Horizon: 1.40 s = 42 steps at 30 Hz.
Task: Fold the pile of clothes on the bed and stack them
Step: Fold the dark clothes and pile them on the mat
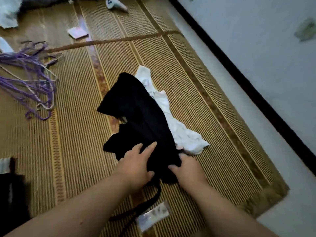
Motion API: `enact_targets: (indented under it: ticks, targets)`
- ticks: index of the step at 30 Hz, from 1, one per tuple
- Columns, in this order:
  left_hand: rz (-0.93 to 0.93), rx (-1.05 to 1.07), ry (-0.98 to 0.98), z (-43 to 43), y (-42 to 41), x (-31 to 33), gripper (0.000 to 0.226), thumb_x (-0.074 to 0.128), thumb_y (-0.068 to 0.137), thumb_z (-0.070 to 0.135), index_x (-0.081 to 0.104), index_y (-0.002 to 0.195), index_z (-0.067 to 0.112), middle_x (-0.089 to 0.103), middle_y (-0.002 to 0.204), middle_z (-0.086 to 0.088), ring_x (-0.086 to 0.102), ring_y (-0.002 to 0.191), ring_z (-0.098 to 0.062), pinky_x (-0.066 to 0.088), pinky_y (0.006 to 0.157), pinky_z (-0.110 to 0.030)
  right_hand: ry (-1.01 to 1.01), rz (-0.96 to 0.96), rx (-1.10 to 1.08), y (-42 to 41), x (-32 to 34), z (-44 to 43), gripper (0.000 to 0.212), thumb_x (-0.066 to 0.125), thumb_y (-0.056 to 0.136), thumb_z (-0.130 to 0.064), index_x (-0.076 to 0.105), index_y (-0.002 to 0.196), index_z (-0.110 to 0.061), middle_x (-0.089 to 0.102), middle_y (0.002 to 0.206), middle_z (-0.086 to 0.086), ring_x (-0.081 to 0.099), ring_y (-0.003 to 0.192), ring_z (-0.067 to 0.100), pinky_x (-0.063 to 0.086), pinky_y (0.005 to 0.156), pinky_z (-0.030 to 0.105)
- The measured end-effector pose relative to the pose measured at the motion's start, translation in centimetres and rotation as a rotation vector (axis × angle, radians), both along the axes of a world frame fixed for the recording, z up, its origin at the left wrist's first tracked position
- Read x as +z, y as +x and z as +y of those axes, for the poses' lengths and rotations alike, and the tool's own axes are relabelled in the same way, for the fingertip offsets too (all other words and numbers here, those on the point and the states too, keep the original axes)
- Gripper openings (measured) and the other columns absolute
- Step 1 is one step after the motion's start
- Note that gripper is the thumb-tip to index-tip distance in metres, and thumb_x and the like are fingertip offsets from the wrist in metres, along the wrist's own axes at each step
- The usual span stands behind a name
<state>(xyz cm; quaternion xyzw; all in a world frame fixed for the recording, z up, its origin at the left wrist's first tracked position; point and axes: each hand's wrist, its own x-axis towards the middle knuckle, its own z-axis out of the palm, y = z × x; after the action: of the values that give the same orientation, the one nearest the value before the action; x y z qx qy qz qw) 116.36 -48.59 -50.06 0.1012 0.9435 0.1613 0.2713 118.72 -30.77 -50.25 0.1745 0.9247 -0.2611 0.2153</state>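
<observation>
Near the mat's (196,103) near edge, a clear packet (153,216) is seen lying flat, with a black strap (148,200) trailing past it from the garment above. A dark cloth (10,194) is seen at the near left edge.

Just beyond, the black garment (136,113) is spread, rumpled, across the middle of the mat. The left hand (138,165) is laid on its near end, fingers straight and spread, pressing the cloth down. The right hand (186,170) is closed on the same end, with fingers tucked into the fabric and thumb on top. The hands are held close together, with cloth between them.

A white garment (171,120) is partly covered by the black one and shows along its right side.

The mat is woven in tan stripes and crossed farther up by a brown band (111,41). Along its right edge a pale sheet (256,127) is exposed, bounded by a black strip (239,74), with a pale bluish surface beyond.

Purple hangers (30,74) are tangled at the left edge. Farther off lie a pinkish packet (77,32), a white sock (116,5) at the far edge and pale clothes (10,11) in the far left corner.
</observation>
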Motion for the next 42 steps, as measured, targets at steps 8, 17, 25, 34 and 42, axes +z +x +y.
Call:
enact_targets:
  ticks: [8,17,25,34,42]
  targets:
    - [0.192,0.001,0.006,0.7,-4.7,2.6,0.021,0.050,0.095,0.039,0.061,0.111,0.029,0.050,0.102,0.006,0.053,0.096,-0.016,0.050,0.082,-0.035,-0.313,0.297,-0.157,-2.2,4.1,1.7,0.023,0.056,0.092,-0.031,0.066,0.078,-0.015,0.065,0.069,-0.005,0.060,0.067,0.007,0.045,0.057,0.018]
    - [0.307,0.479,0.743,-3.3,-7.8,17.0,0.015,0.048,0.098,0.019,0.058,0.087,0.019,0.063,0.092,0.006,0.060,0.083,-0.011,0.046,0.059,-0.023,-0.580,0.498,-0.469,-7.4,18.3,-0.2,0.029,0.048,0.096,-0.037,0.061,0.086,-0.014,0.069,0.089,0.010,0.067,0.083,0.028,0.056,0.073,0.045]
    - [0.434,0.273,0.794,-9.0,-6.8,30.7,0.029,0.043,0.101,0.023,0.048,0.072,0.021,0.046,0.066,0.006,0.041,0.054,-0.002,0.036,0.058,-0.026,-0.875,0.680,-0.603,-6.8,32.8,-5.2,0.021,0.064,0.086,-0.034,0.069,0.073,-0.018,0.073,0.082,0.005,0.071,0.085,0.028,0.058,0.081,0.049]
    - [0.396,-0.140,0.211,-15.1,-1.8,43.5,0.035,0.076,0.069,0.037,0.055,0.095,0.029,0.062,0.079,0.009,0.061,0.078,-0.012,0.045,0.059,-0.026,-0.899,0.679,-0.588,-2.7,47.2,-10.1,0.006,0.067,0.086,-0.020,0.065,0.085,-0.015,0.070,0.093,0.008,0.069,0.088,0.026,0.056,0.088,0.044]
    - [0.605,0.220,0.144,-21.3,-1.1,49.3,0.004,0.059,0.080,0.024,0.060,0.079,0.027,0.058,0.065,0.008,0.052,0.060,-0.008,0.036,0.048,-0.023,-0.966,0.809,-0.413,0.6,57.8,-11.7,0.012,0.054,0.097,-0.028,0.060,0.097,-0.018,0.067,0.098,0.006,0.068,0.082,0.020,0.059,0.071,0.039]
